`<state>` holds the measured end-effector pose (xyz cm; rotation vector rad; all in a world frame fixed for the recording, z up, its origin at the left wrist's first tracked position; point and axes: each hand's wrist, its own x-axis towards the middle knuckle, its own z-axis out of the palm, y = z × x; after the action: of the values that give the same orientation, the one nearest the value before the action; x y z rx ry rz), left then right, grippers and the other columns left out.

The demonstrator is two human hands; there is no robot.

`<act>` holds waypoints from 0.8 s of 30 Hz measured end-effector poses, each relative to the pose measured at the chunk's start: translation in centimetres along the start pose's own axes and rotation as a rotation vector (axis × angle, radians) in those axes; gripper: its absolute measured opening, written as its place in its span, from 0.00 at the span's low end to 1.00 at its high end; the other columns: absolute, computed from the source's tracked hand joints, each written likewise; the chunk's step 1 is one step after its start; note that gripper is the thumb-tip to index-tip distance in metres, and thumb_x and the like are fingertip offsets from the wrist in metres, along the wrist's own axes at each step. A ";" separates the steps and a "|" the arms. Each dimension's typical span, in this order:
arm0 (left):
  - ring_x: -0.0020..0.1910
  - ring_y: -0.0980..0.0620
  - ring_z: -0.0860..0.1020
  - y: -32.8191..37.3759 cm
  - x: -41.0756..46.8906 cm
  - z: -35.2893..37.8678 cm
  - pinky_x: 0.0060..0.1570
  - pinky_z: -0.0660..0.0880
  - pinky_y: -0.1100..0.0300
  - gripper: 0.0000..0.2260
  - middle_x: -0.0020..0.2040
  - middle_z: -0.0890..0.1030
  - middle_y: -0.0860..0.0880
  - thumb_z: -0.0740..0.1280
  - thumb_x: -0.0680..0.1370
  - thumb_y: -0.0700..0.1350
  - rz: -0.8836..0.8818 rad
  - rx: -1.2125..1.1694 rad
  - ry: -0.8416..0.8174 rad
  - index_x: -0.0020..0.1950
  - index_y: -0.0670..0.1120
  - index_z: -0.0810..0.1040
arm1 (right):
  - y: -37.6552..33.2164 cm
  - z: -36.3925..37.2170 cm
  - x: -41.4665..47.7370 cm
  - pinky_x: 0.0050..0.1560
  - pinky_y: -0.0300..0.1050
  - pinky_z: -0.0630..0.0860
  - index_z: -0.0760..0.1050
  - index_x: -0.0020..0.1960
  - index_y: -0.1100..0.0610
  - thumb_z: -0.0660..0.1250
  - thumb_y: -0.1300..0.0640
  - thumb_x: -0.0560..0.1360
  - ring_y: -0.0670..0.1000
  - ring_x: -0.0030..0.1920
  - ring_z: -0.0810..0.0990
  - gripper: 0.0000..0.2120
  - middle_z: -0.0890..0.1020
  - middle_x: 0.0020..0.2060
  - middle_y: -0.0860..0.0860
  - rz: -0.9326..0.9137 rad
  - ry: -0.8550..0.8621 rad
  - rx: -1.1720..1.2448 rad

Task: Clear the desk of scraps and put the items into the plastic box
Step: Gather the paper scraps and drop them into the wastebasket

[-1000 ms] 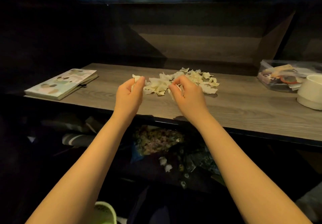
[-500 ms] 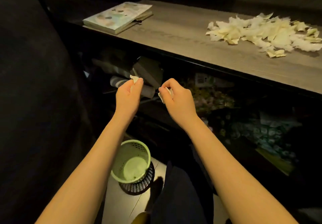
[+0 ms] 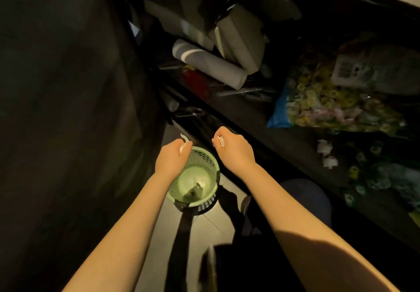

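Observation:
A small green mesh waste basket [image 3: 205, 162] stands on the floor under the desk, with a pale scrap lying on its bottom. My left hand [image 3: 173, 157] hovers over the basket's left rim and pinches a white paper scrap [image 3: 183, 144]. My right hand [image 3: 231, 149] is just above and to the right of the basket, its fingers curled round another white scrap [image 3: 221, 142]. The desk top, the scrap pile and the plastic box are out of view.
A dark shelf under the desk holds grey rolled and folded items [image 3: 209, 64], a red object [image 3: 195, 82] and a bag of yellow and pink pieces [image 3: 322, 100]. A dark panel [image 3: 63, 109] fills the left. A dark chair edge [image 3: 227, 266] is below.
Both hands came down from the desk edge with their scraps and now hang over the green basket. The view tilted down, so the desk top and book left the frame.

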<state>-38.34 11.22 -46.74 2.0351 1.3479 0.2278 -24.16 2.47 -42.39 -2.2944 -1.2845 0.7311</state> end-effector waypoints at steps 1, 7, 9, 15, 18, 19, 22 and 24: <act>0.40 0.42 0.74 -1.3 0.4 0.7 0.37 0.65 0.53 0.17 0.35 0.74 0.44 0.57 0.81 0.51 -0.023 0.065 -0.040 0.35 0.45 0.67 | 0.4 0.7 0.7 0.43 0.51 0.74 0.71 0.54 0.55 0.56 0.51 0.81 0.57 0.46 0.77 0.09 0.81 0.45 0.55 0.002 -0.021 -0.014; 0.54 0.40 0.76 -6.6 2.6 4.9 0.44 0.70 0.54 0.17 0.54 0.79 0.40 0.55 0.81 0.52 -0.130 0.351 -0.267 0.55 0.40 0.74 | 2.2 4.4 4.1 0.36 0.50 0.71 0.69 0.52 0.55 0.54 0.54 0.81 0.57 0.39 0.76 0.07 0.77 0.38 0.53 -0.007 -0.128 -0.127; 0.56 0.40 0.76 -7.4 3.3 6.1 0.48 0.71 0.53 0.16 0.57 0.78 0.40 0.56 0.81 0.51 -0.149 0.407 -0.354 0.57 0.40 0.73 | 2.8 5.6 4.8 0.36 0.49 0.70 0.69 0.53 0.56 0.55 0.55 0.80 0.58 0.39 0.76 0.06 0.79 0.40 0.54 -0.016 -0.178 -0.168; 0.60 0.40 0.75 -8.7 5.6 9.1 0.56 0.72 0.50 0.20 0.64 0.73 0.39 0.61 0.78 0.49 -0.191 0.490 -0.517 0.67 0.41 0.67 | 4.3 8.7 6.1 0.42 0.49 0.70 0.70 0.55 0.56 0.54 0.53 0.81 0.60 0.47 0.79 0.10 0.81 0.47 0.56 -0.025 -0.252 -0.207; 0.63 0.40 0.72 -9.8 6.0 9.6 0.61 0.71 0.48 0.24 0.66 0.70 0.39 0.64 0.76 0.50 -0.242 0.458 -0.542 0.69 0.43 0.65 | 4.6 9.9 6.9 0.46 0.51 0.72 0.69 0.57 0.55 0.54 0.53 0.80 0.60 0.49 0.79 0.10 0.81 0.49 0.57 -0.015 -0.299 -0.243; 0.64 0.40 0.70 -10.1 6.1 9.6 0.62 0.70 0.47 0.25 0.67 0.69 0.39 0.65 0.75 0.50 -0.260 0.432 -0.547 0.69 0.43 0.65 | 4.6 10.4 7.3 0.47 0.51 0.73 0.69 0.57 0.55 0.55 0.53 0.80 0.60 0.50 0.79 0.10 0.81 0.49 0.57 -0.008 -0.313 -0.248; 0.67 0.39 0.67 -10.8 6.3 9.0 0.64 0.67 0.46 0.25 0.69 0.67 0.40 0.63 0.76 0.51 -0.297 0.368 -0.553 0.70 0.43 0.63 | 4.3 12.1 8.3 0.50 0.51 0.73 0.69 0.59 0.55 0.55 0.53 0.80 0.61 0.53 0.79 0.11 0.81 0.52 0.58 0.001 -0.346 -0.257; 0.67 0.40 0.67 -11.0 6.5 8.1 0.63 0.67 0.46 0.22 0.68 0.68 0.41 0.61 0.77 0.52 -0.275 0.403 -0.556 0.68 0.44 0.66 | 4.1 13.4 9.0 0.52 0.50 0.73 0.69 0.63 0.55 0.55 0.54 0.80 0.61 0.56 0.78 0.13 0.80 0.56 0.58 0.008 -0.382 -0.281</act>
<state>-39.74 15.93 -61.03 1.9747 1.3518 -0.7332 -25.84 9.54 -57.38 -2.4578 -1.6371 1.0928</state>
